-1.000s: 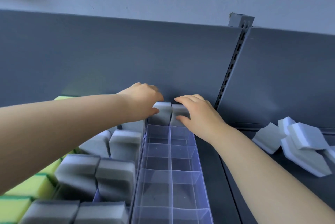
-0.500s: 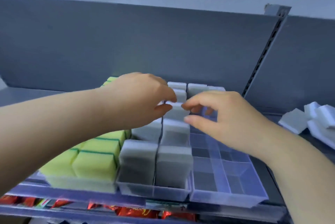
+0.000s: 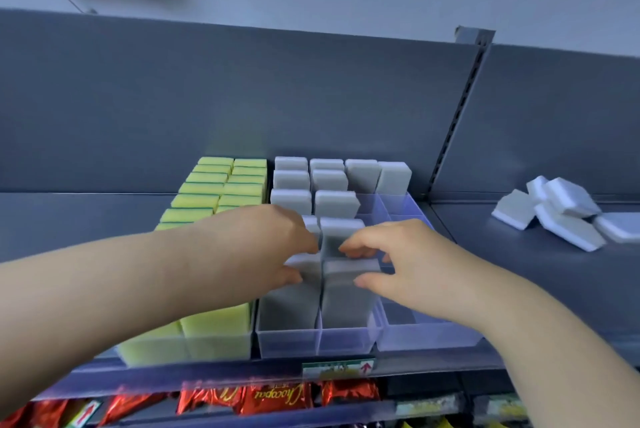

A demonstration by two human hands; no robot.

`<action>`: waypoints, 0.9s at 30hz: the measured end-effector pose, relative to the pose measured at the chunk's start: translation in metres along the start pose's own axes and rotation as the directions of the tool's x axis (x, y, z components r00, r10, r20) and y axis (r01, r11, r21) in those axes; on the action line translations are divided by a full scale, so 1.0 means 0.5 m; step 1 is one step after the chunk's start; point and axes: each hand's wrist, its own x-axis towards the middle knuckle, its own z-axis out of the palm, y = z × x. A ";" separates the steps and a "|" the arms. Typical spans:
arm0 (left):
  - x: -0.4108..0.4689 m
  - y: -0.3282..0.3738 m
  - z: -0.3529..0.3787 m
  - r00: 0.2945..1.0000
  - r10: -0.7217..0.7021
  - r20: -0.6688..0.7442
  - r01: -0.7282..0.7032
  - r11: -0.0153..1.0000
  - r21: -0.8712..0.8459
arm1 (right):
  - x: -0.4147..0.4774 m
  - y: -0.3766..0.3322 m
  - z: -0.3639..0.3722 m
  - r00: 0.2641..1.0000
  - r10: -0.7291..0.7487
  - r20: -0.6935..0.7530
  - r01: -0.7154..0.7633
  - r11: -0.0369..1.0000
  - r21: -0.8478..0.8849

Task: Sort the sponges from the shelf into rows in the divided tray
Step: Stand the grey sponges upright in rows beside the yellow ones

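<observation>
A grey sponge [image 3: 346, 296] stands upright in a front compartment of the clear divided tray [image 3: 346, 341]. The right hand [image 3: 398, 259] pinches its top, thumb in front and curled fingers behind. The left hand [image 3: 270, 242] grips the neighbouring sponge [image 3: 294, 306] the same way. Yellow sponges [image 3: 221, 185] fill the rows to the left. Loose sponges [image 3: 554, 213] lie heaped on the shelf [image 3: 485, 272], well to the right. Below, red packets [image 3: 277, 396] read roughly "Chocopai", and a shelf label [image 3: 337, 368] bears a red arrow.
</observation>
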 end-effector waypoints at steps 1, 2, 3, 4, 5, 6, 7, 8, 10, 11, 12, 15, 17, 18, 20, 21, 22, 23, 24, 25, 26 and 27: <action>0.000 0.000 0.002 1.000 0.003 -0.001 -0.003 1.000 0.000 | 0.001 0.000 0.001 1.000 -0.002 -0.007 0.002 1.000 -0.002; 0.001 0.000 0.005 1.000 0.008 -0.004 -0.008 1.000 -0.002 | 0.003 0.000 0.002 1.000 -0.003 -0.014 0.003 1.000 -0.008; 0.000 0.000 0.007 1.000 0.015 -0.010 -0.015 1.000 -0.003 | 0.002 0.000 0.003 1.000 -0.001 -0.020 0.001 1.000 -0.013; -0.001 0.000 0.008 1.000 0.023 -0.017 -0.023 1.000 -0.002 | 0.002 0.000 0.004 1.000 0.004 -0.025 -0.004 1.000 -0.016; -0.002 0.000 0.009 0.999 0.028 -0.025 -0.028 1.000 -0.004 | 0.001 -0.001 0.005 1.000 0.011 -0.027 -0.011 1.000 -0.020; -0.004 0.001 0.010 0.999 0.032 -0.036 -0.032 0.999 -0.008 | 0.000 -0.002 0.007 0.999 0.018 -0.027 -0.019 0.999 -0.028; -0.006 0.001 0.010 0.998 0.034 -0.047 -0.035 0.999 -0.012 | -0.001 -0.004 0.009 0.999 0.025 -0.024 -0.026 0.999 -0.044; -0.008 0.003 0.010 0.998 0.036 -0.057 -0.037 0.999 -0.016 | -0.002 -0.005 0.012 0.999 0.030 -0.021 -0.031 0.998 -0.060; -0.013 0.004 0.012 0.997 0.037 -0.068 -0.039 0.999 -0.028 | -0.003 -0.007 0.016 0.999 0.038 -0.018 -0.039 0.997 -0.072; -0.016 0.003 0.012 0.997 0.036 -0.070 -0.039 0.999 -0.034 | -0.003 -0.008 0.017 0.999 0.041 -0.021 -0.043 0.997 -0.068; -0.018 0.003 0.013 0.997 0.037 -0.072 -0.040 0.998 -0.042 | -0.004 -0.008 0.018 0.999 0.045 -0.027 -0.046 0.997 -0.062; -0.024 0.001 0.013 0.995 0.042 -0.088 -0.047 0.997 -0.060 | -0.006 -0.008 0.017 0.998 0.051 -0.041 -0.053 0.998 -0.044; -0.026 -0.001 0.013 0.995 0.036 -0.096 -0.044 0.996 -0.075 | -0.007 -0.010 0.016 0.998 0.056 -0.042 -0.057 0.998 -0.038; -0.026 0.000 0.012 0.995 0.034 -0.095 -0.042 0.996 -0.080 | -0.008 -0.011 0.016 0.998 0.056 -0.041 -0.058 0.998 -0.036; -0.024 0.003 0.010 0.994 0.044 -0.096 -0.052 0.996 -0.075 | -0.010 -0.014 0.015 0.998 0.053 -0.036 -0.055 0.998 -0.035; -0.023 0.003 0.009 0.994 0.048 -0.096 -0.055 0.996 -0.072 | -0.011 -0.016 0.014 0.998 0.051 -0.034 -0.052 0.998 -0.036; -0.023 0.004 0.007 0.994 0.049 -0.099 -0.057 0.996 -0.072 | -0.012 -0.017 0.013 0.998 0.050 -0.034 -0.051 0.998 -0.037; -0.023 0.003 0.006 0.993 0.050 -0.105 -0.059 0.995 -0.076 | -0.012 -0.018 0.012 0.998 0.048 -0.034 -0.049 0.998 -0.038; -0.023 0.003 0.004 0.992 0.052 -0.111 -0.061 0.995 -0.082 | -0.012 -0.019 0.012 0.998 0.046 -0.038 -0.047 0.998 -0.042; -0.024 0.002 0.003 0.992 0.051 -0.113 -0.060 0.994 -0.086 | -0.012 -0.021 0.012 0.998 0.043 -0.043 -0.045 0.998 -0.046; -0.026 0.003 0.001 0.993 0.048 -0.110 -0.058 0.995 -0.086 | -0.011 -0.022 0.012 0.998 0.042 -0.050 -0.044 0.998 -0.049; -0.027 0.004 0.000 0.993 0.046 -0.108 -0.055 0.995 -0.084 | -0.011 -0.023 0.013 0.998 0.041 -0.058 -0.044 0.998 -0.051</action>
